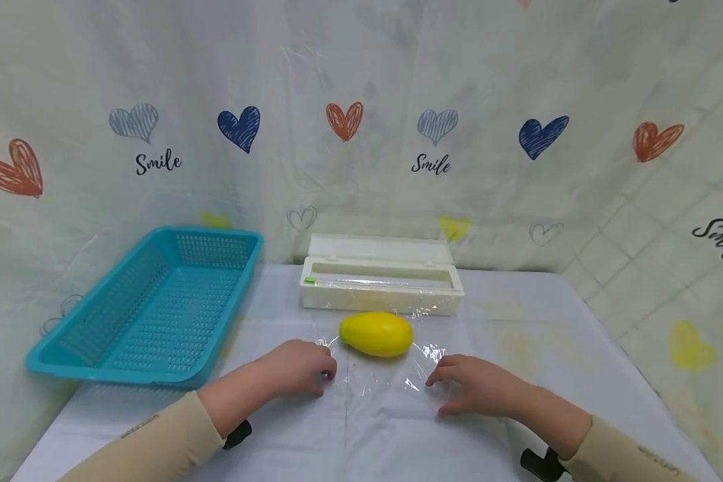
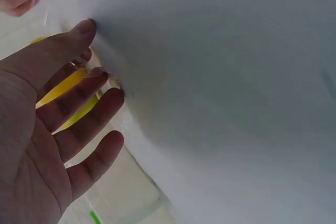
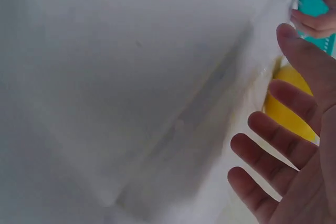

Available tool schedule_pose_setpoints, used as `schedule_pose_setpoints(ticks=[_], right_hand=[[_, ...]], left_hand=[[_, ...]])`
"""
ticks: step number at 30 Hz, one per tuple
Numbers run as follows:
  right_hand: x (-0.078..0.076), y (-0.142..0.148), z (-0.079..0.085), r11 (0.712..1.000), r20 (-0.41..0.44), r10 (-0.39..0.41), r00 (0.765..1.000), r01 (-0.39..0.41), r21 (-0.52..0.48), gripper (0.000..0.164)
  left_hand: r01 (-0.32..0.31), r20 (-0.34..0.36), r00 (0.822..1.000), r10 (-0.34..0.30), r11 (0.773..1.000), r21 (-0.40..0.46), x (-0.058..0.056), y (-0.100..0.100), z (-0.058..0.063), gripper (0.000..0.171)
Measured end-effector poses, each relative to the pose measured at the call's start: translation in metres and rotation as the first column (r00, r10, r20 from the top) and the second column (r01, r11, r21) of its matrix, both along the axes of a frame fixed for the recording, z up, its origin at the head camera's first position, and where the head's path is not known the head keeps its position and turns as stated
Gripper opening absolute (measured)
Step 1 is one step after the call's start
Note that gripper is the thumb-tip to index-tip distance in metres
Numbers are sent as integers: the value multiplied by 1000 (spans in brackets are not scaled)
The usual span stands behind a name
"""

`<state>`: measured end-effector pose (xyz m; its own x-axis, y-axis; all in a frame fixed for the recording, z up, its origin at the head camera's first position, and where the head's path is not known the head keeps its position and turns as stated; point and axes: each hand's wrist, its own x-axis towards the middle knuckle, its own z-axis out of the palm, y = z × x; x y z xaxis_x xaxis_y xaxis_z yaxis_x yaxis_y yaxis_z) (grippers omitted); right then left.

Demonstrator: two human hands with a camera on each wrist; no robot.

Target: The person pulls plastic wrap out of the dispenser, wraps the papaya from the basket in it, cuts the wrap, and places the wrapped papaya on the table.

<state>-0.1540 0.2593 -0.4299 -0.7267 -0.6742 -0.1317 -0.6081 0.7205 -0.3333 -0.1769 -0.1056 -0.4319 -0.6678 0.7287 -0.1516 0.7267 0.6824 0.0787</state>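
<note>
A yellow fruit (image 1: 376, 334) with a greenish left end, papaya-like in shape, lies on a sheet of clear cling film (image 1: 370, 383). The film stretches toward me from the white cling film dispenser (image 1: 381, 300), whose lid is up. At the film's left edge is my left hand (image 1: 299, 368); its thumb stands apart from the loosely bent fingers (image 2: 86, 129). My right hand (image 1: 478, 386) hovers by the film's right edge, fingers (image 3: 273, 169) spread and holding nothing. Both palms face the fruit from either side.
A blue plastic basket (image 1: 116, 375) with perforated walls stands at the left. Behind the dispenser hangs a curtain (image 1: 373, 187) printed with hearts. A white cloth (image 1: 518, 328) covers the table, its right edge slanting toward me.
</note>
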Motion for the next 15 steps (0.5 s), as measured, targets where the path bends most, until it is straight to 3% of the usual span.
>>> schedule_pose_setpoints(ticks=[6, 15], right_hand=[[4, -3, -8, 997, -93, 77, 993, -74, 32, 32], [5, -5, -9, 996, -153, 90, 984, -85, 40, 14]], left_hand=[[5, 14, 1000, -5, 1000, -5, -2, -2, -3, 15], [2, 11, 1000, -2, 1000, 18, -1, -1, 0, 13]])
